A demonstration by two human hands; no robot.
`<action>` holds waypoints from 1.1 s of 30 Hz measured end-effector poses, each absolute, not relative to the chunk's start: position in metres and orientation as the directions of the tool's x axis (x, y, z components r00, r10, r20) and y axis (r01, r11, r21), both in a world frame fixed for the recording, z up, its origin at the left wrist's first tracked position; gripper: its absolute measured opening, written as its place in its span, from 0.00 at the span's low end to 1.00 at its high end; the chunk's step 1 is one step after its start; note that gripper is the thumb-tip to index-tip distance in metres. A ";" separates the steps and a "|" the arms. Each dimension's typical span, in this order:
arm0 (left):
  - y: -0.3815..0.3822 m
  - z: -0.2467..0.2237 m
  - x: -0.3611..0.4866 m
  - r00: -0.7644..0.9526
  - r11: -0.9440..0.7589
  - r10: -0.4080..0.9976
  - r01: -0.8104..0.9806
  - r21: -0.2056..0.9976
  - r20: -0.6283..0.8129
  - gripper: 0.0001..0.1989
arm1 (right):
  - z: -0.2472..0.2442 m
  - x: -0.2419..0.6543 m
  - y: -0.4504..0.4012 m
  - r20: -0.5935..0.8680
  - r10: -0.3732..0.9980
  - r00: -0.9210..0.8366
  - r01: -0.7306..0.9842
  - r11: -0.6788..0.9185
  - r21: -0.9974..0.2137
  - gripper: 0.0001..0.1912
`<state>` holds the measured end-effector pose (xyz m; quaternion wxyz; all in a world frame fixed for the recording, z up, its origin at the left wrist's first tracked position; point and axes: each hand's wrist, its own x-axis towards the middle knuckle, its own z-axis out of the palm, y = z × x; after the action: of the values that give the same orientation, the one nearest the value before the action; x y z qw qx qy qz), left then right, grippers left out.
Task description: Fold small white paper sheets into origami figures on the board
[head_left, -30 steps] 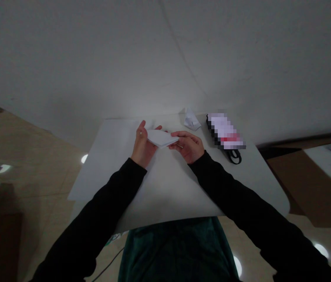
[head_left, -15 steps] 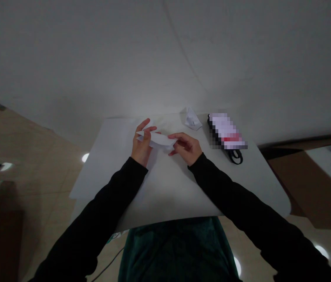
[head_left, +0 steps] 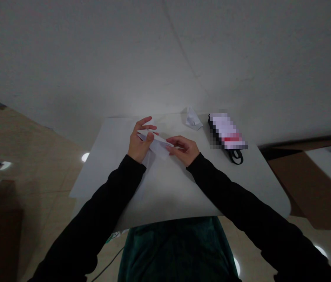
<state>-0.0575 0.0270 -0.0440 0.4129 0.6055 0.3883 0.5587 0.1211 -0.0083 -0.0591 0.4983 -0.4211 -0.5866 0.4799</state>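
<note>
A folded white sheet of paper [head_left: 159, 145] is held between both hands above the table. My left hand [head_left: 140, 141] grips its left end, the thumb pressed on top and some fingers raised behind. At the right end, my right hand [head_left: 184, 149] pinches the paper's edge between thumb and fingers. The paper narrows to a point at the left, and its lower flap hangs toward me. Beyond my right hand a small folded paper boat [head_left: 193, 119] rests near the wall.
A white table [head_left: 165, 199] stands against a grey wall [head_left: 124, 58]. Flat white sheets [head_left: 95, 156] lie on its left part. At the right is a dark object with a blurred, pixelated face [head_left: 227, 131] and a black strap [head_left: 236, 156]. A brown box [head_left: 306, 188] stands farther right.
The folded paper has tilted, so its lower flap now faces me more. My left hand has shifted slightly left, its thumb moving along the paper. My right hand has moved slightly left and down.
</note>
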 end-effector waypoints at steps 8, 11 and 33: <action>0.024 -0.041 -0.054 0.133 -0.438 0.896 0.101 0.893 0.424 0.44 | -0.063 0.131 0.005 0.110 0.987 0.116 -0.085 0.120 -0.989 0.19; 0.027 -0.041 -0.060 0.159 -0.380 0.915 0.035 0.924 0.370 0.47 | -0.060 0.134 0.006 -0.036 0.995 0.096 -0.217 -0.014 -0.976 0.27; 0.014 0.008 -0.050 0.528 -0.705 0.709 0.534 0.466 0.467 0.29 | -0.057 0.147 -0.017 0.017 0.995 -0.095 0.052 0.022 -0.998 0.47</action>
<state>-0.0495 0.0144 0.0085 0.1341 0.8638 0.3600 0.3260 0.1470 -0.0175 -0.0572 0.4672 -0.4838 -0.5411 0.5048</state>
